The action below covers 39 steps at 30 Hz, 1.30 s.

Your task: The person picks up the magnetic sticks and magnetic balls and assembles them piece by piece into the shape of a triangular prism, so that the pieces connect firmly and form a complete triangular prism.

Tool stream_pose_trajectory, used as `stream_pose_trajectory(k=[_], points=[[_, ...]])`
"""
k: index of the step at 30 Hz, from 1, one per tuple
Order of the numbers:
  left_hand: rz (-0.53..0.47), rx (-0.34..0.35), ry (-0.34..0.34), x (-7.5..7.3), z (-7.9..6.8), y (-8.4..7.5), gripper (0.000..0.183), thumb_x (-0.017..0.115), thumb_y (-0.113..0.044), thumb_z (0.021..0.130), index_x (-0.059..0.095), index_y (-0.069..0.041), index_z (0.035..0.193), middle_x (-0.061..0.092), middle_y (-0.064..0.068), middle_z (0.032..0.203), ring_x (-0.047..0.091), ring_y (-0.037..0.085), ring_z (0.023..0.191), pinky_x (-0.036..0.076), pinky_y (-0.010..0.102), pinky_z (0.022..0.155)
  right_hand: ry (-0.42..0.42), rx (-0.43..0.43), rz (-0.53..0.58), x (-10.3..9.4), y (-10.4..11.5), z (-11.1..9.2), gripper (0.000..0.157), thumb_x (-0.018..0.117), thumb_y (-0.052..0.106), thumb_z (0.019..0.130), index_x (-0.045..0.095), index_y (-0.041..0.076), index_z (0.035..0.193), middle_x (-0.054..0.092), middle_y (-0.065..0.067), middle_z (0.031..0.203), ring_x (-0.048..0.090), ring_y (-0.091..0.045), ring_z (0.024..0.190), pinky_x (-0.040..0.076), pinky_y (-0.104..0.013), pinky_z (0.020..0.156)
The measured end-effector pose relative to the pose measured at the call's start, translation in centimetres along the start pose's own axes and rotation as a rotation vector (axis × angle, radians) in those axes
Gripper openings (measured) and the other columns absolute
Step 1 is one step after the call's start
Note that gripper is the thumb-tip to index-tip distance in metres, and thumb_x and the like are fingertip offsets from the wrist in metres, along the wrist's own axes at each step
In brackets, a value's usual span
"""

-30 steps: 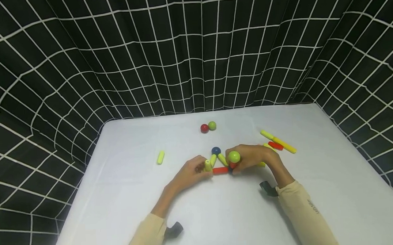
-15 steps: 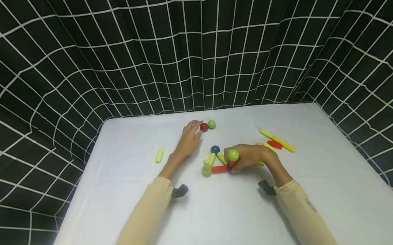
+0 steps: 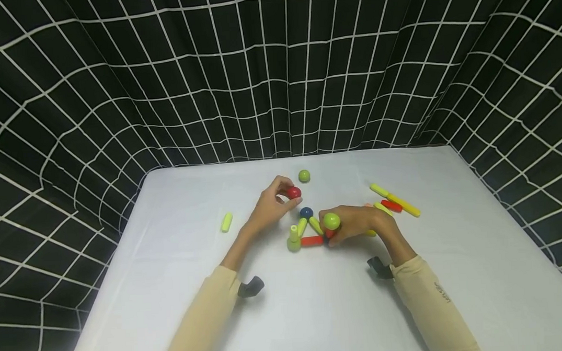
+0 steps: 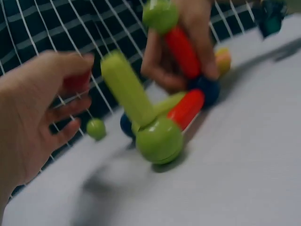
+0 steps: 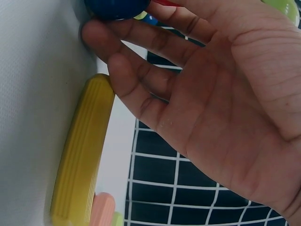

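Observation:
My left hand [image 3: 269, 206] holds a red ball [image 3: 294, 192] between thumb and fingers, above the table left of the toy frame. Three balls and rods form a flat triangle: a far blue ball [image 3: 306, 212], a green ball [image 3: 294, 244] with a light green rod [image 4: 124, 87] standing up from it, and a near-right blue ball [image 4: 204, 89]. A red rod [image 3: 311, 241] joins the two near corners. My right hand [image 3: 351, 220] grips an upright red rod [image 4: 182, 52] at that right corner; a green ball [image 3: 331, 220] tops it.
A loose green ball [image 3: 304, 176] lies at the back of the white table [image 3: 287, 311]. One light green rod [image 3: 226, 222] lies to the left. On the right are a long yellow rod [image 3: 403, 205], a red rod [image 3: 391, 205] and several others. A dark gridded curtain [image 3: 277, 81] surrounds the table.
My left hand let go of the green corner with its upright rod, reached back to the red ball, took it, and has drawn it nearer. My right hand stays at its corner.

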<state>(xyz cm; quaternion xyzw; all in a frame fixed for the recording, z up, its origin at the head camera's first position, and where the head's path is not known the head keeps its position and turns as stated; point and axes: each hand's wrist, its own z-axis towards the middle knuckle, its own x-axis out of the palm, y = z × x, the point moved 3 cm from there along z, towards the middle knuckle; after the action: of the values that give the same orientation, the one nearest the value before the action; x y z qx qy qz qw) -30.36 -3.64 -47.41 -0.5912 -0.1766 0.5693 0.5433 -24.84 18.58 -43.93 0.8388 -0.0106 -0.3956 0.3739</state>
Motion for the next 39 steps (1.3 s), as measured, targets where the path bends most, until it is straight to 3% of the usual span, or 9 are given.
stream_pose_trajectory(k=[2, 4, 8, 12, 17, 25, 30, 34, 39], points=[[-0.116, 0.071, 0.07, -0.1, -1.5, -1.4, 0.047, 0.076, -0.019, 0.094, 0.058, -0.005, 0.136, 0.072, 0.012, 0.124, 0.066, 0.021, 0.111, 0.056, 0.033, 0.092, -0.002, 0.001, -0.003, -0.2, 0.0, -0.2, 0.029, 0.085, 0.014, 0.086, 0.062, 0.014, 0.104, 0.064, 0.001, 0.094, 0.058, -0.017, 0.098, 0.052, -0.041, 0.097], [-0.169, 0.133, 0.138, -0.1, -2.9, -2.4, 0.048, 0.077, -0.014, 0.092, 0.061, -0.004, 0.136, 0.072, 0.013, 0.127, 0.065, 0.021, 0.111, 0.057, 0.037, 0.095, -0.006, -0.004, -0.01, -0.3, 0.0, -0.2, 0.03, 0.085, 0.014, 0.086, 0.062, 0.013, 0.105, 0.064, 0.001, 0.095, 0.058, -0.018, 0.098, 0.052, -0.042, 0.097], [-0.146, 0.171, 0.2, 0.2, -5.0, -2.7, 0.046, 0.08, -0.013, 0.09, 0.065, -0.007, 0.133, 0.073, 0.007, 0.127, 0.063, 0.012, 0.11, 0.056, 0.042, 0.097, -0.007, -0.006, -0.018, -0.5, -0.2, -0.2, 0.031, 0.085, 0.016, 0.087, 0.062, 0.014, 0.106, 0.064, 0.0, 0.096, 0.058, -0.018, 0.099, 0.052, -0.043, 0.097], [-0.151, 0.101, 0.198, 0.6, -5.7, -2.0, 0.048, 0.082, -0.017, 0.09, 0.065, -0.009, 0.134, 0.072, 0.0, 0.125, 0.063, 0.013, 0.113, 0.055, 0.045, 0.099, -0.01, -0.004, -0.016, -0.6, -0.5, -0.1, 0.032, 0.086, 0.018, 0.087, 0.061, 0.015, 0.107, 0.064, 0.001, 0.095, 0.058, -0.018, 0.099, 0.053, -0.043, 0.098], [-0.276, 0.028, 0.186, 0.6, -6.1, -1.4, 0.049, 0.081, -0.01, 0.09, 0.062, -0.005, 0.135, 0.069, 0.007, 0.129, 0.068, 0.021, 0.121, 0.054, 0.046, 0.108, -0.006, -0.01, -0.012, -0.5, -0.4, 0.1, 0.033, 0.085, 0.017, 0.087, 0.061, 0.013, 0.108, 0.063, 0.001, 0.095, 0.058, -0.018, 0.1, 0.052, -0.044, 0.1], [-0.432, 0.041, 0.123, 0.3, -6.3, -1.4, 0.047, 0.076, 0.002, 0.092, 0.053, 0.005, 0.133, 0.067, 0.026, 0.128, 0.072, 0.033, 0.119, 0.057, 0.038, 0.106, 0.001, -0.005, -0.016, -0.3, -0.3, 0.0, 0.032, 0.085, 0.017, 0.087, 0.06, 0.014, 0.107, 0.061, 0.001, 0.094, 0.057, -0.018, 0.098, 0.05, -0.038, 0.094], [-0.482, 0.036, 0.115, 0.6, -6.4, -1.1, 0.044, 0.075, -0.003, 0.095, 0.051, -0.003, 0.131, 0.07, 0.025, 0.125, 0.073, 0.031, 0.118, 0.057, 0.035, 0.107, 0.012, 0.002, -0.022, -0.2, -0.4, -0.1, 0.032, 0.085, 0.018, 0.087, 0.06, 0.015, 0.107, 0.061, 0.001, 0.095, 0.057, -0.017, 0.099, 0.05, -0.038, 0.094], [-0.463, 0.03, 0.128, 1.0, -6.6, -0.5, 0.051, 0.074, -0.005, 0.096, 0.047, -0.007, 0.139, 0.074, 0.022, 0.121, 0.074, 0.021, 0.115, 0.057, 0.034, 0.107, 0.01, -0.001, -0.023, -0.3, -0.4, -0.1, 0.033, 0.085, 0.018, 0.087, 0.06, 0.014, 0.108, 0.062, 0.0, 0.095, 0.057, -0.018, 0.1, 0.051, -0.041, 0.098], [-0.373, 0.076, 0.119, 1.4, -7.1, 0.3, 0.062, 0.074, -0.001, 0.095, 0.044, -0.003, 0.15, 0.075, 0.019, 0.119, 0.074, 0.017, 0.112, 0.058, 0.034, 0.105, 0.011, -0.006, -0.019, -0.1, -0.3, 0.1, 0.033, 0.084, 0.017, 0.088, 0.06, 0.013, 0.11, 0.062, 0.0, 0.097, 0.057, -0.018, 0.101, 0.051, -0.043, 0.099]])
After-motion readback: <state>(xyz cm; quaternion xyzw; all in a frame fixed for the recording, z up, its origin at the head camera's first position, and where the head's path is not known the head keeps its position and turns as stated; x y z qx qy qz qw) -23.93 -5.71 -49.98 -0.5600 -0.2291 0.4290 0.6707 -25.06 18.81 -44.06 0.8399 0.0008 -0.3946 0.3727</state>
